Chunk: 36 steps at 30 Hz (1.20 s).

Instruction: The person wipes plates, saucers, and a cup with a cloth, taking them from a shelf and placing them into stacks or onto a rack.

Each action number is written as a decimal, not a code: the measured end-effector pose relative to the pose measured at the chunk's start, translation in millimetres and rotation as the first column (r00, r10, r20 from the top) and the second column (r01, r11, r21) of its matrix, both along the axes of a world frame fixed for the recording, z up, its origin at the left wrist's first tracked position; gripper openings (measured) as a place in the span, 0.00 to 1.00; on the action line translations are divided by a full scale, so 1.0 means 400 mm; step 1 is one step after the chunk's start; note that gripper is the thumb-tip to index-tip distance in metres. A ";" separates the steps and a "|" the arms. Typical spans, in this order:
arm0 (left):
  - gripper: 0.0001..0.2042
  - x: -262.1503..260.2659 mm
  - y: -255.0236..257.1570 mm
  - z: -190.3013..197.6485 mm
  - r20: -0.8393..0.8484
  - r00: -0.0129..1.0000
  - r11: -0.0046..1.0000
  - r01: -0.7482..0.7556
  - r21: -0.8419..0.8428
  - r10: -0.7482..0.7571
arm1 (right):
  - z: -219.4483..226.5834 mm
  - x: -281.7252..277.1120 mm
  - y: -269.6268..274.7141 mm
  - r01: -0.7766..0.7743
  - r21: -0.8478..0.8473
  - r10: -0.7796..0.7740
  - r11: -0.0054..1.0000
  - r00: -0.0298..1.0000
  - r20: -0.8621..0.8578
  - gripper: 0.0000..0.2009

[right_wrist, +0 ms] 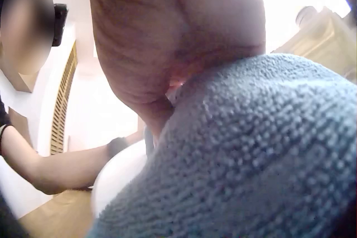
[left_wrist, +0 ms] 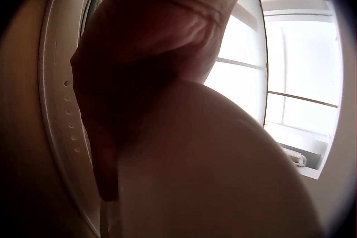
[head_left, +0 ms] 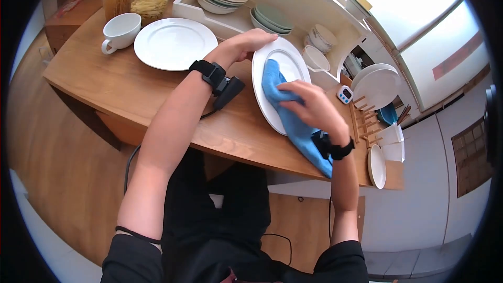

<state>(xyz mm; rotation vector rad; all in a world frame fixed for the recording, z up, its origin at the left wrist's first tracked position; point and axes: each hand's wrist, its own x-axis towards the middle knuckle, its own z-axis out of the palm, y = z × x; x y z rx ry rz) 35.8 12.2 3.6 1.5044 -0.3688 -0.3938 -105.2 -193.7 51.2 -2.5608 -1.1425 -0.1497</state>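
Observation:
A white plate [head_left: 290, 58] is held up on a slant over the wooden table, its face toward the head camera. My left hand [head_left: 250, 45] grips its upper left rim; in the left wrist view the fingers go behind the plate [left_wrist: 223, 165], partly in shadow. With my right hand [head_left: 315, 106] I hold a blue cloth [head_left: 298, 128] against the plate's face. The cloth covers the middle of the plate, and its loose end hangs down to the table's front edge. In the right wrist view the textured cloth [right_wrist: 251, 148] fills the foreground, hiding the right fingertips.
Another white plate [head_left: 175, 44] lies flat to the left, beside a white cup [head_left: 122, 30] and pasta containers [head_left: 151, 5]. A cream shelf [head_left: 238, 21] with stacked dishes stands behind. To the right are a wooden dish rack [head_left: 367, 120], a small timer [head_left: 345, 94] and a white dish [head_left: 376, 166].

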 end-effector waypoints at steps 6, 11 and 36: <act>0.20 0.025 -0.005 -0.026 -0.011 0.999 0.997 0.035 -0.073 -0.036 | -0.032 0.086 0.091 -0.121 0.074 0.110 0.990 0.984 0.137 0.12; 0.21 -0.017 -0.001 0.003 0.019 0.999 0.998 0.041 -0.038 -0.040 | -0.024 0.169 0.069 0.018 0.122 -0.042 0.992 0.978 0.204 0.12; 0.18 0.016 -0.012 -0.025 0.078 0.996 0.990 0.042 -0.137 -0.032 | -0.069 0.125 0.000 -0.274 0.083 0.277 0.958 0.961 -0.023 0.20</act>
